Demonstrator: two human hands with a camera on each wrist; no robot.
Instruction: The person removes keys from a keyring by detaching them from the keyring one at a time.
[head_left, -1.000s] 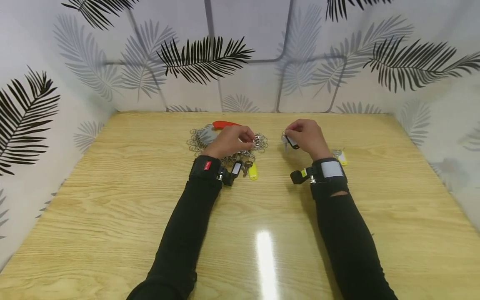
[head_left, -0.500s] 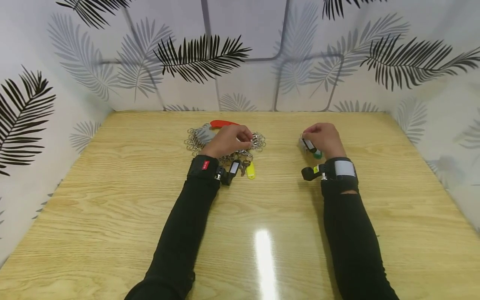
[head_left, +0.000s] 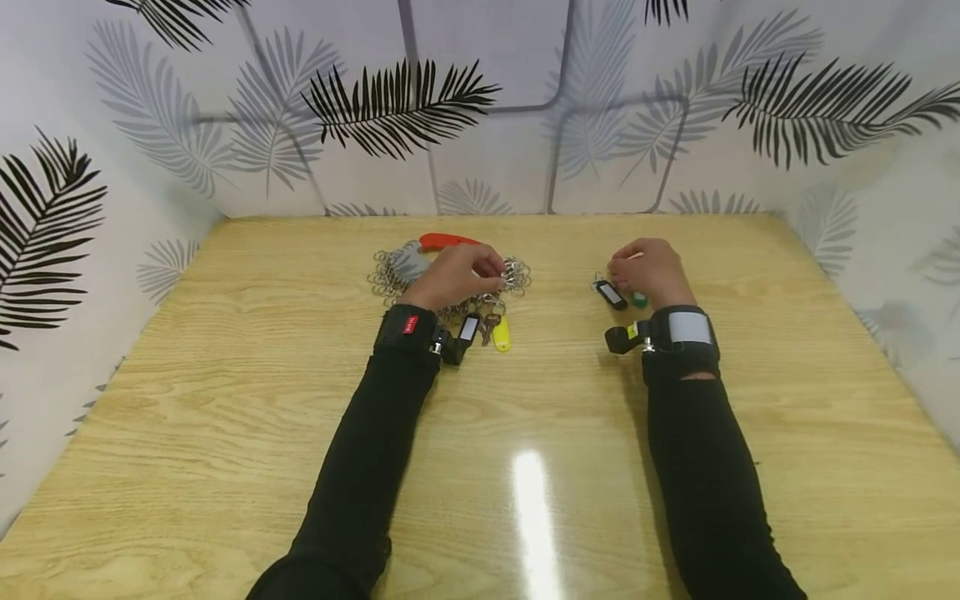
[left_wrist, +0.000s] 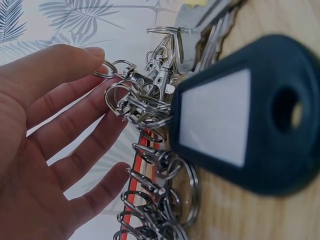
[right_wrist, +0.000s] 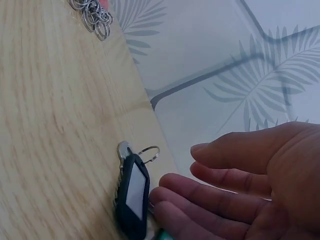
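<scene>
My left hand (head_left: 456,277) pinches a metal key ring (left_wrist: 104,69) between thumb and index finger, its other fingers spread. A swivel clasp (left_wrist: 137,77) hangs from that ring beside a tangle of clasps and rings (head_left: 514,277). Just below this hand lie a black key tag (head_left: 469,327), keys (head_left: 491,327) and a yellow key tag (head_left: 502,335). Over at the right, my right hand (head_left: 651,271) holds nothing, its fingers loosely bent. Near its fingertips, another black key tag (right_wrist: 134,195) with a key and ring lies on the table, a green tag (head_left: 639,299) next to it.
A red curved object (head_left: 442,241) and a grey, flat piece (head_left: 408,262) lie behind the left hand among many rings. The wooden table (head_left: 225,400) meets a leaf-patterned curtain (head_left: 367,179) at the back and sides.
My right hand moved right with the black key tag and key, set them down by the green tag and let go. The left hand keeps its pinch in about the same place.
</scene>
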